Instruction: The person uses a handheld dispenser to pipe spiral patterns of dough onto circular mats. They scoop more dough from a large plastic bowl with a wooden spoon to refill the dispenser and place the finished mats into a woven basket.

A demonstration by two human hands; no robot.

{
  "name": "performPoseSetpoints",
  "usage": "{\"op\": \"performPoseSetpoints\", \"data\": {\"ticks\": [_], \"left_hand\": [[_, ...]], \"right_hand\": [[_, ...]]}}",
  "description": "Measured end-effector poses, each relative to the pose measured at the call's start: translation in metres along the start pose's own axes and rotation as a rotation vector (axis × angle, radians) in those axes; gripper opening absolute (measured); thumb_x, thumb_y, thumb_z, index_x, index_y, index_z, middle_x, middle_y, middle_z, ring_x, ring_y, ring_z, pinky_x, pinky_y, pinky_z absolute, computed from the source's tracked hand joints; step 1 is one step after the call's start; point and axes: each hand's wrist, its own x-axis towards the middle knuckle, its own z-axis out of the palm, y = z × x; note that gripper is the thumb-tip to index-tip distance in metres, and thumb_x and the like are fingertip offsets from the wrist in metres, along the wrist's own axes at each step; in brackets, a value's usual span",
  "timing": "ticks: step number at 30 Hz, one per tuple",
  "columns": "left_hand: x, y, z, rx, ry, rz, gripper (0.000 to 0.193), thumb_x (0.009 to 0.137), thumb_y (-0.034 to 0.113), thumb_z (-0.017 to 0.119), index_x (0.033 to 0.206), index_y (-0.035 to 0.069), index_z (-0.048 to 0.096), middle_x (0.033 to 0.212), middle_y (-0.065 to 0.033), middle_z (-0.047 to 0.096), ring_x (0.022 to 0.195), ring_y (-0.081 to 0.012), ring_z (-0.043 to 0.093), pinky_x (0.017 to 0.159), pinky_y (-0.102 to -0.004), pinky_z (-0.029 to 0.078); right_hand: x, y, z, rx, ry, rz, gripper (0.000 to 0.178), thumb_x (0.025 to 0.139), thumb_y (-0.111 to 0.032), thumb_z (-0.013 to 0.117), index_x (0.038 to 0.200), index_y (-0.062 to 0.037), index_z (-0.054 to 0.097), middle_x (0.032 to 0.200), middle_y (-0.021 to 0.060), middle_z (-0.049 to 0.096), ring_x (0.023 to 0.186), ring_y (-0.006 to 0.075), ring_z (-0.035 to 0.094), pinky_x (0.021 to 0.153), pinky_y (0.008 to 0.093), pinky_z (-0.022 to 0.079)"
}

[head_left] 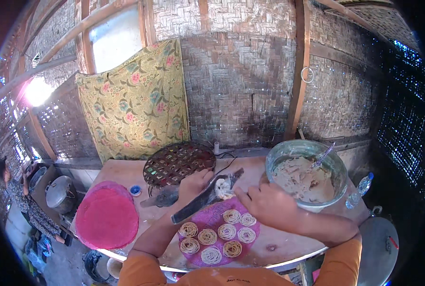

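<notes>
Left hand (195, 183): closed round the upper part of our long dark press tool (207, 196), gripping it from the left side

Right hand (265, 204): fingers curled loosely at the tool's head, tips at the pale dough (222, 188) showing there — we cannot tell whether they pinch it or only touch

Press tool: lies on a slant, long axis running from lower left to upper right; its low end hangs over the near part of the mat, its high end points toward the bowl

Relation of hands to tool: left hand on the shaft, right hand just beside the head, so both meet at the upper end; the right is nearer the dough

Purple mat (213, 238): round, flat on the wooden table (269, 245), directly below the hands

Noodle coils (227, 231): small pale spirals in two loose rows on the mat, apart from one another

Metal bowl (306, 172): to our right of the hands, holding pale batter with a spoon (323, 156) stuck in it

Woven round tray (176, 163): dark lattice, behind the left hand

Pink round mats (107, 215): stacked at the table's left end

Plastic bottle (359, 189): beside the bowl, far right
</notes>
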Motion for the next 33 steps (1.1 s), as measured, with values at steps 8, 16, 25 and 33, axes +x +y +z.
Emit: {"op": "performPoseSetpoints", "data": {"ticks": [8, 16, 25, 33], "left_hand": [[0.009, -0.032, -0.023, 0.120, 0.275, -0.117, 0.026, 0.069, 0.030, 0.073, 0.084, 0.010, 0.065, 0.079, -0.0069, 0.065, 0.075, -0.0241, 0.063, 0.069, -0.0358, 0.050], [0.018, 0.015, 0.000, -0.441, 0.318, -0.197, 0.023, 0.066, 0.015, 0.072, 0.082, 0.007, 0.058, 0.076, -0.0080, 0.059, 0.071, -0.0194, 0.060, 0.066, -0.0303, 0.047], [0.027, 0.004, 0.011, 0.022, 0.251, -0.194, 0.037, 0.061, 0.027, 0.070, 0.088, 0.008, 0.053, 0.082, -0.0121, 0.057, 0.077, -0.0349, 0.058, 0.064, -0.0423, 0.046], [0.032, -0.026, 0.039, 0.110, 0.247, -0.084, 0.029, 0.063, 0.023, 0.066, 0.086, 0.010, 0.054, 0.077, -0.0104, 0.053, 0.074, -0.0334, 0.057, 0.061, -0.0424, 0.047]], "right_hand": [[-0.043, 0.003, 0.012, 0.470, 0.173, 0.557, 0.046, 0.079, -0.003, 0.057, 0.124, -0.0110, 0.053, 0.083, 0.0111, 0.058, 0.065, 0.0305, 0.059, 0.056, 0.0417, 0.050], [0.003, -0.060, 0.074, 0.865, 0.173, 0.741, 0.052, 0.084, 0.001, 0.048, 0.135, -0.0080, 0.040, 0.092, 0.0228, 0.055, 0.081, 0.0391, 0.057, 0.071, 0.0433, 0.047], [-0.028, -0.038, 0.079, 1.177, 0.017, 0.931, 0.038, 0.091, -0.007, 0.045, 0.128, -0.0043, 0.047, 0.096, 0.0236, 0.060, 0.088, 0.0367, 0.059, 0.076, 0.0400, 0.047], [-0.051, -0.035, 0.069, 1.240, 0.164, 0.637, 0.035, 0.089, -0.005, 0.045, 0.123, -0.0050, 0.052, 0.079, 0.0200, 0.063, 0.071, 0.0316, 0.065, 0.061, 0.0384, 0.048]]}}
